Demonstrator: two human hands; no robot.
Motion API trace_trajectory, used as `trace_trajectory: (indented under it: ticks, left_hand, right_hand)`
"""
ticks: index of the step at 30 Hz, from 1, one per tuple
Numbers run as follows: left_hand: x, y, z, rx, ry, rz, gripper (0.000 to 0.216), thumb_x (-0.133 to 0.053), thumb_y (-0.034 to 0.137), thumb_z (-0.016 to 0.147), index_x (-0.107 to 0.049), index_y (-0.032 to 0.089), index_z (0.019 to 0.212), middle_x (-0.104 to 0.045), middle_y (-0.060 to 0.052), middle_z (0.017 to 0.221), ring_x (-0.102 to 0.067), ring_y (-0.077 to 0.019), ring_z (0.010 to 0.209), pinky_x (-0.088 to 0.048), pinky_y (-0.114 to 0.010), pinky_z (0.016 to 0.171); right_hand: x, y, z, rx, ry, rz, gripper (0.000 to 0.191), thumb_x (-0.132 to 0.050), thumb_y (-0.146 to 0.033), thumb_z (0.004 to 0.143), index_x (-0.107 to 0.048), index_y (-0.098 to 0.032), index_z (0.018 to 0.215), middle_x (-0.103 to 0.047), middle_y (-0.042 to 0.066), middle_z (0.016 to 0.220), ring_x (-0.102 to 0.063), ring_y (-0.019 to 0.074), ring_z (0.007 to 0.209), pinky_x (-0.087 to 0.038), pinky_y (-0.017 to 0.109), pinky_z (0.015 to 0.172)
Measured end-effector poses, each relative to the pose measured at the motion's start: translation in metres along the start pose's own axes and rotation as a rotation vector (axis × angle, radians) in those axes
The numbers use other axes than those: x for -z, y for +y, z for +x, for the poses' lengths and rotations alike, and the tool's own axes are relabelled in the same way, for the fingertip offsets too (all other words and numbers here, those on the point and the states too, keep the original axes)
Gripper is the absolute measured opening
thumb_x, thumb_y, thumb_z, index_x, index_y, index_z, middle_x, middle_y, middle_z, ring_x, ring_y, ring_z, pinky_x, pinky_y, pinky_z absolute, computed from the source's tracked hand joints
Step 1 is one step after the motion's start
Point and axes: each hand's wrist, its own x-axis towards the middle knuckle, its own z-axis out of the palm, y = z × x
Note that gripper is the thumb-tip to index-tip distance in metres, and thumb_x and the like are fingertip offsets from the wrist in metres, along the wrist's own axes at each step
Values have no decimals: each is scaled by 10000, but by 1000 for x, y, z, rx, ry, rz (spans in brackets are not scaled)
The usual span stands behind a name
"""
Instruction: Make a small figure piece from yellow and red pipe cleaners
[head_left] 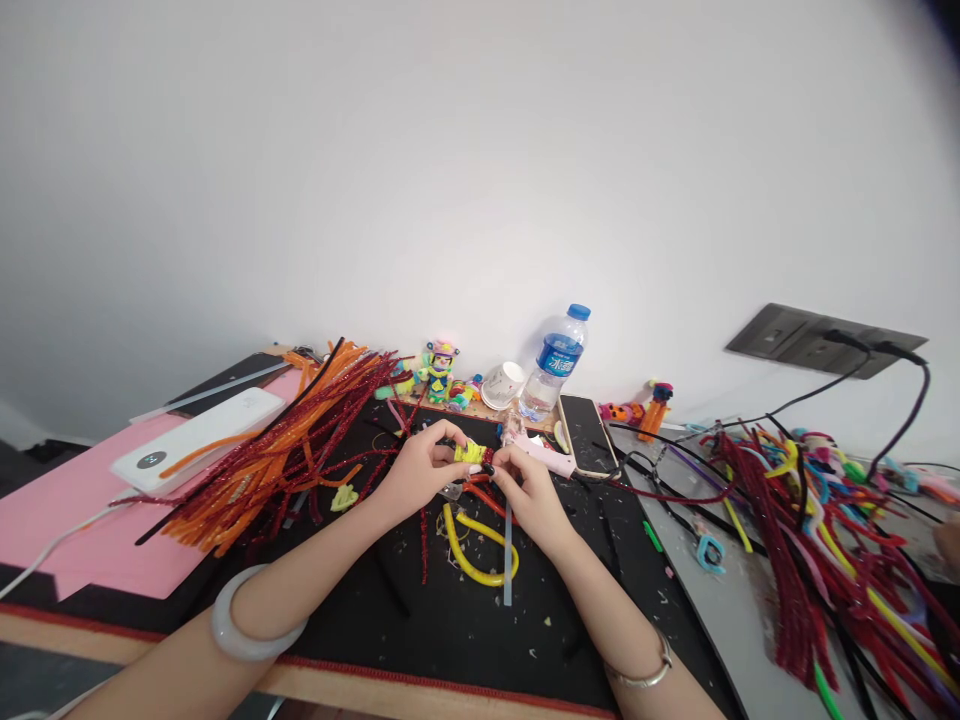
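Note:
My left hand (420, 468) and my right hand (529, 490) meet over a black mat (465, 630). Both pinch a small yellow pipe-cleaner piece (471, 452) with red pipe cleaner (480, 490) wound at it. The fingers of both hands are closed on it. Below the hands lie a yellow-handled tool (472, 550) and a clear glue stick (508, 555). A pale bangle (247, 620) is on my left wrist, a thin bracelet (645, 670) on my right.
A heap of orange and red pipe cleaners (285, 450) lies left, beside a white power bank (202, 435) on pink paper (82, 510). A water bottle (553, 365), paper cup (502, 384), phone (586, 435), pink glue gun (544, 455) and small figures (441, 370) stand behind. Mixed pipe cleaners (810, 540) cover the right.

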Motion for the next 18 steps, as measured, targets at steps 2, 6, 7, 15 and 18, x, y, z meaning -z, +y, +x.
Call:
trace_trajectory:
  ticks: [2,6,7,15,18]
  left_hand:
    - [0,1,0,-12,3,10,275,-677,229,659,-454,183,813,-635,-7,795,-652,-166,743,-513,-266,640]
    - [-1,2,-1,-35,9,11,269,-673,233,663,-452,179,808,-635,-13,820,-656,-165,747,-524,-276,658]
    - [-1,2,-1,-42,10,12,268,-672,230,664,-451,179,808,-634,-14,824,-656,-164,749,-526,-279,666]
    - [-1,1,-1,-120,21,26,245,-661,222,679,-446,171,786,-613,-32,892,-646,-154,783,-534,-291,717]
    - [-2,3,-1,-142,9,23,240,-654,230,689,-442,165,779,-585,-43,928,-633,-154,814,-537,-300,735]
  right_hand:
    - [0,-1,0,-16,0,10,101,-466,-219,817,-491,-192,723,-445,-32,623,-394,114,560,-319,227,530]
    - [0,-4,0,-43,2,20,99,-476,-223,810,-485,-189,717,-431,-42,599,-384,107,539,-309,221,517]
    - [0,-4,0,-45,4,23,100,-478,-227,811,-486,-188,719,-428,-44,596,-381,106,536,-307,220,515]
    - [-3,-3,-2,-46,27,23,78,-485,-221,808,-497,-186,740,-438,-44,603,-391,105,541,-315,220,514]
    - [-4,-4,-2,-51,33,22,89,-482,-227,810,-490,-187,731,-432,-45,598,-389,104,536,-311,220,509]
